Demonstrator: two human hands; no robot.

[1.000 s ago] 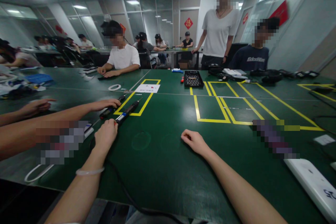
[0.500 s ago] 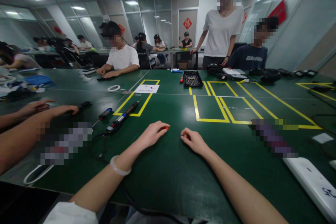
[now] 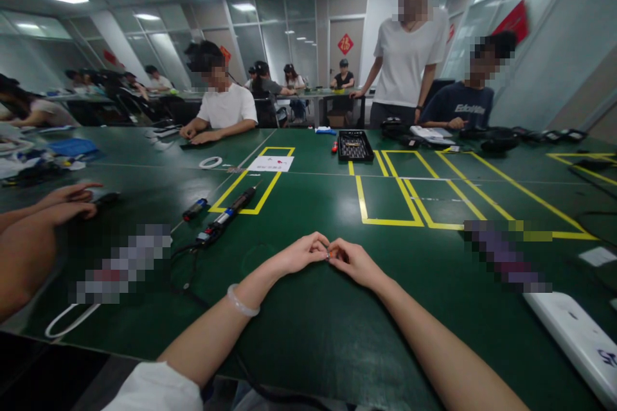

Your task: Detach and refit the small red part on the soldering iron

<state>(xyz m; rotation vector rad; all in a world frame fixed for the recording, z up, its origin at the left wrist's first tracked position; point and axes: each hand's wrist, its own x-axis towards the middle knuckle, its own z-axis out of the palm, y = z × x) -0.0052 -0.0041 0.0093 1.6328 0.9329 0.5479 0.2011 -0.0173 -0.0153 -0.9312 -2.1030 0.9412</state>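
My left hand (image 3: 301,253) and my right hand (image 3: 354,261) meet on the green table (image 3: 308,321), fingertips pinched together round a small orange part (image 3: 329,253). The part is almost hidden by the fingers. A bracelet sits on my left wrist. To the left lies a corded electric screwdriver (image 3: 226,216), half inside a yellow taped rectangle, with nothing touching it. A short dark-and-blue cylinder (image 3: 194,209) lies beside it.
A neighbour's forearms and hands (image 3: 53,202) rest at the left. A black parts tray (image 3: 355,145) and a white card (image 3: 270,163) lie further back. A white power strip (image 3: 573,343) is at the right. Several people sit or stand behind the table.
My left hand left the screwdriver, carried the small orange part rightwards and joined my right hand. The neighbour's arm drew back to the left, away from the screwdriver.
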